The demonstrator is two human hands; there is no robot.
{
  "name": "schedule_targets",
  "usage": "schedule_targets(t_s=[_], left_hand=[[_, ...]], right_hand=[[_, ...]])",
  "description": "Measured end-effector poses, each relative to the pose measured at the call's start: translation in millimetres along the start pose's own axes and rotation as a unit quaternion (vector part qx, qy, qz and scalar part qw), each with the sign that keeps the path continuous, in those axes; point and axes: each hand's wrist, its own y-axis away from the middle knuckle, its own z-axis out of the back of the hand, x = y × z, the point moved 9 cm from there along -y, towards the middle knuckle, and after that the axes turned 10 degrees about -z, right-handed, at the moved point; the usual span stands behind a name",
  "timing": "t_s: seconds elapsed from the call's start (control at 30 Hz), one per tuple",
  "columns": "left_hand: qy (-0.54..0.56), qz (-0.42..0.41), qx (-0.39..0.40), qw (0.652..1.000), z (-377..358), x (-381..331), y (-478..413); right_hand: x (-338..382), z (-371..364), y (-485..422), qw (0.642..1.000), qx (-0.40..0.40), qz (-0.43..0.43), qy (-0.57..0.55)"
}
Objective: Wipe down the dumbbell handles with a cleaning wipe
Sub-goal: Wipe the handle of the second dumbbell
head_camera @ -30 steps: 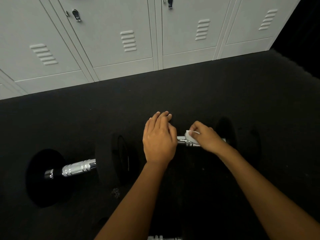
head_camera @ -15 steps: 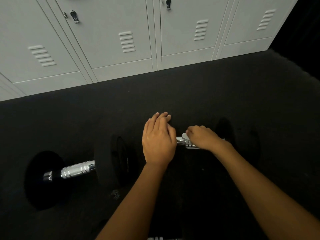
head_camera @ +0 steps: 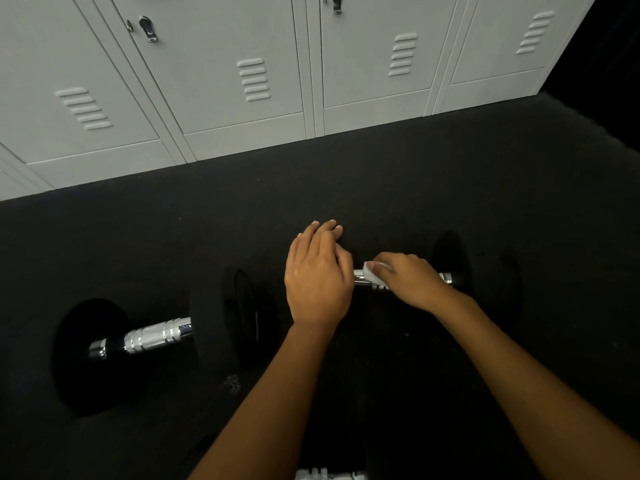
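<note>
Grey lockers (head_camera: 242, 81) are seen behind the black floor (head_camera: 450, 185), on which two dumbbells are laid in a row. The right dumbbell (head_camera: 448, 261) is steadied by the left hand (head_camera: 318, 282), its grip flat, fingers straight. The right hand (head_camera: 408, 278) is clamped on the cleaning wipe (head_camera: 370, 273), which is pressed against that handle (head_camera: 360, 284). The left dumbbell's handle (head_camera: 156, 337) is touched by nothing. Whether it has been wiped cannot be told, so at least the wiping in hand is judged unfinished.

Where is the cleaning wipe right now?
In the head view, just right of centre: the cleaning wipe lies on the right dumbbell's chrome handle, held under the right hand, close beside the left hand.
</note>
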Motion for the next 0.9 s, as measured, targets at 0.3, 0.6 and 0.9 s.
schedule_targets(t_s=[0.3,0.6,0.9], left_hand=[[-0.002,-0.001,0.006,1.0,0,-1,-1],[-0.004,-0.003,0.009,1.0,1,-2,1],[0.0,-0.008,0.018,1.0,-1,-3,-1]], right_hand=[[29,-25,-25,0.991,0.127,-0.032,0.006],[25,-11,-20,0.993,0.099,-0.027,0.05],[34,-1,32,0.972,-0.141,0.19,-0.001]])
